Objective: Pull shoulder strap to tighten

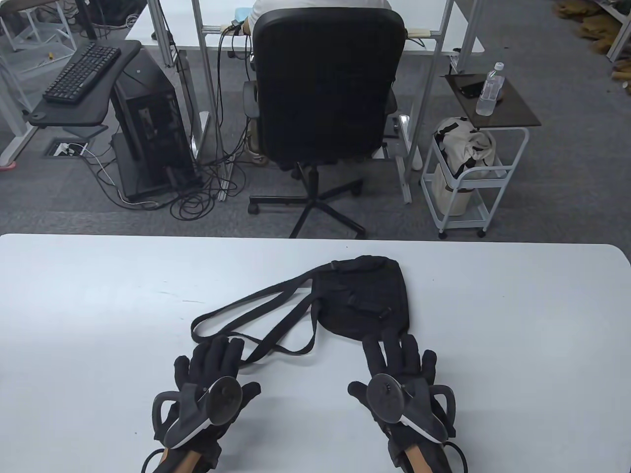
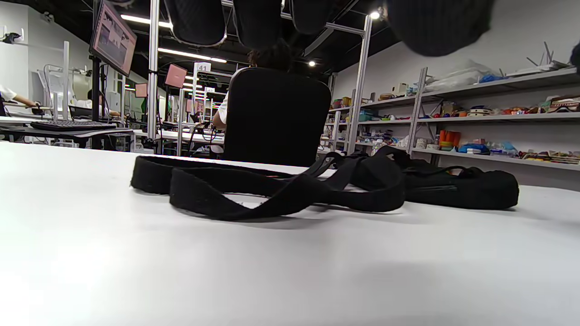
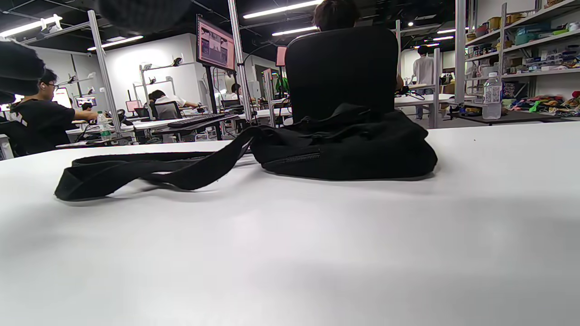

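From the table view I see a black bag (image 1: pixel 367 300) lying flat on the white table (image 1: pixel 74 305), its shoulder strap (image 1: pixel 256 315) looping out to the left. My left hand (image 1: pixel 209 382) lies flat with fingers straight, fingertips just at the near loop of the strap — whether they touch it I cannot tell. My right hand (image 1: pixel 402 377) is also flat and spread, fingertips at the bag's near edge. Neither hand pinches anything. Beyond the table stand a black office chair (image 1: pixel 323 88), a keyboard (image 1: pixel 81 74) and a white cart (image 1: pixel 473 177) with a water bottle (image 1: pixel 489 89) on a small table beside it.

In the left wrist view the strap (image 2: pixel 253 190) lies in folded loops close ahead, the bag (image 2: pixel 453 185) to the right, my fingertips (image 2: pixel 437 25) hanging above. Shelves of clutter line the wall; a sign reads "41" (image 2: pixel 203 68).

In the right wrist view the bag (image 3: pixel 349 145) sits straight ahead — the strap (image 3: pixel 149 170) trails left.
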`<state>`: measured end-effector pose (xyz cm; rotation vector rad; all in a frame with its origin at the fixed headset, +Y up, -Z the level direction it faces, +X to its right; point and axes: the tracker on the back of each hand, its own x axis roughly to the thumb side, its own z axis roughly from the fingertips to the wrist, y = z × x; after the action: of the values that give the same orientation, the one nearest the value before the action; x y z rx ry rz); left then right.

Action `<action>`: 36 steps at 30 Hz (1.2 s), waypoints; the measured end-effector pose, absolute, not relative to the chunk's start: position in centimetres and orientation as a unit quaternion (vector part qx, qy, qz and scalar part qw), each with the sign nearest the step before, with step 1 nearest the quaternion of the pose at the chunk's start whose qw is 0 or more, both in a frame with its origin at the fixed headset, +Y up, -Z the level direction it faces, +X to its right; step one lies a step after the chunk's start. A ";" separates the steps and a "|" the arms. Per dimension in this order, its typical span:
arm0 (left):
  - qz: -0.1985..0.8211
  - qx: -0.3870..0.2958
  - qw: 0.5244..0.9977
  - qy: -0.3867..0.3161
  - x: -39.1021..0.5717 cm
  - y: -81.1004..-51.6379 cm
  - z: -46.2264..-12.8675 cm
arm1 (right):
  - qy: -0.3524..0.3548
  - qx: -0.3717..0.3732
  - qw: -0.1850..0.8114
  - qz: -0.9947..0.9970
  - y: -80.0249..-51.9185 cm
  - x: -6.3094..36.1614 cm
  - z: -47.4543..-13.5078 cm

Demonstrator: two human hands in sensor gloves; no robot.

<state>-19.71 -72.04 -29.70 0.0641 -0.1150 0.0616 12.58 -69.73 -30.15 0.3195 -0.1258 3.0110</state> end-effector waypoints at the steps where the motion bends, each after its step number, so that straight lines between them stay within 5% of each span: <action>1: 0.031 0.031 0.997 -0.057 -19.8 -72.0 -29.7 | -0.042 0.106 0.054 0.992 -69.7 12.5 -30.1; 8: 0.019 0.035 0.997 -0.059 -19.8 -72.0 -29.6 | -0.040 0.098 0.048 0.993 -68.8 11.8 -31.1; 16: 0.005 0.028 0.997 -0.066 -19.4 -72.4 -29.7 | -0.001 0.066 0.024 0.998 -67.5 10.8 -36.5; 36: 0.009 0.030 0.998 -0.061 -19.7 -72.3 -29.8 | 0.184 -0.062 -0.024 0.981 -76.6 12.5 -48.7</action>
<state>-19.68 -72.29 -29.77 0.0610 -0.1226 0.0172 12.55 -76.59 -48.72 -0.1992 0.5881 3.1283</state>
